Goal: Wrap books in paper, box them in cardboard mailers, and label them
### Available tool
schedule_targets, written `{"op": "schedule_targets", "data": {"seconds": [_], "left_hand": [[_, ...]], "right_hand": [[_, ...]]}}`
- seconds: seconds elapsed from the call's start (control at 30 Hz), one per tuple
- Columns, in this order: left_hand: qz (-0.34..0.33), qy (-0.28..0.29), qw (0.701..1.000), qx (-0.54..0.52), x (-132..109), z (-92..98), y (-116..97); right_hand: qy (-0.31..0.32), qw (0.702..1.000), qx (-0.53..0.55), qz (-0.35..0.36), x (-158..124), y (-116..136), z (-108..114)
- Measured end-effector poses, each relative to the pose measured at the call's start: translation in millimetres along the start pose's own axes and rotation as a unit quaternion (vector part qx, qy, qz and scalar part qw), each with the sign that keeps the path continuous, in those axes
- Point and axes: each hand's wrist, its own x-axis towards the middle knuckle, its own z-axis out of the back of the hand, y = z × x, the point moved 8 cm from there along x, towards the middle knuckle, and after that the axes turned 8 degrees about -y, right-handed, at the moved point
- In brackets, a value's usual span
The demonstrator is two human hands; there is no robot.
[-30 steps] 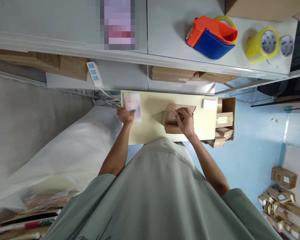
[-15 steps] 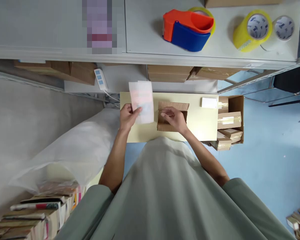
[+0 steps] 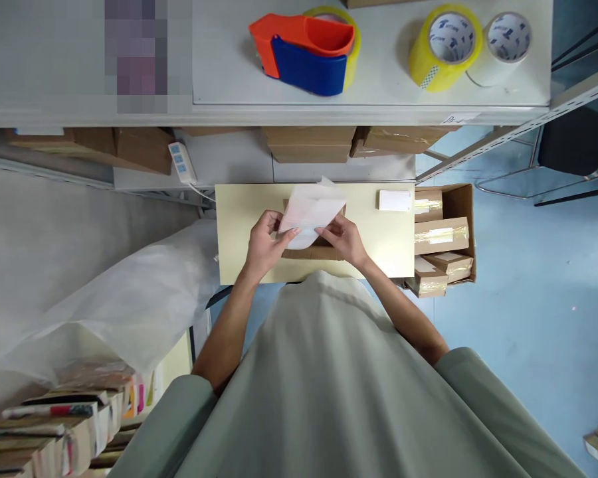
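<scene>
A packet in whitish translucent wrap (image 3: 313, 211), with a pinkish tint showing through, is held in both hands above an open cardboard box (image 3: 319, 253). My left hand (image 3: 269, 240) grips its left side, thumb on top. At the lower right edge, my right hand (image 3: 343, 238) pinches the wrap between thumb and fingers. The packet is tilted, and a loose flap sticks up at its top. It hides most of the box, which stands on the pale yellow table (image 3: 379, 252). What is inside the wrap cannot be made out.
A shelf (image 3: 379, 86) ahead carries an orange and blue tape dispenser (image 3: 306, 56) and tape rolls (image 3: 446, 46). A white item (image 3: 395, 200) lies on the table's right. Beyond stands a carton (image 3: 468, 232) of sealed boxes. Left are a plastic sheet (image 3: 144, 292) and books (image 3: 54, 425).
The packet has moved right, from beside the box to over it, and is now tilted. My right hand has left the box's opening and taken hold of the wrap. The view has shifted slightly.
</scene>
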Motion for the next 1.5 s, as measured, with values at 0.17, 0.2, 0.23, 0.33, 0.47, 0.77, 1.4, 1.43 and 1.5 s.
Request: {"op": "schedule_targets", "data": {"seconds": [0.17,0.2,0.23,0.33,0.47,0.77,1.4,1.43,1.5], "left_hand": [[-0.085,0.041,0.993,0.065,-4,-13.0,-31],[-0.097,0.051,0.991,0.080,-5,-15.9,-35],[-0.108,0.057,0.988,0.094,-7,-17.8,-39],[-0.149,0.035,0.981,0.119,-11,-14.6,-55],[-0.233,0.002,0.957,0.172,-20,-4.3,-94],[-0.250,0.169,0.899,0.318,-17,-37.1,-84],[-0.069,0.187,0.944,0.263,30,-33.9,40],[-0.073,0.186,0.946,0.255,31,-36.5,42],[-0.086,0.175,0.951,0.240,32,-41.4,45]], "right_hand": [[-0.010,0.997,-0.047,0.053,-5,8,23],[-0.007,0.995,-0.057,0.076,-5,12,26],[-0.001,0.993,-0.066,0.098,-6,17,28],[0.007,0.982,-0.109,0.156,-8,31,33],[0.009,0.946,-0.237,0.221,-13,45,34],[0.078,0.885,-0.407,0.212,-19,55,13],[0.057,0.856,-0.509,0.061,13,8,25],[0.055,0.852,-0.518,0.052,13,6,26],[0.047,0.844,-0.534,0.034,14,3,29]]}}
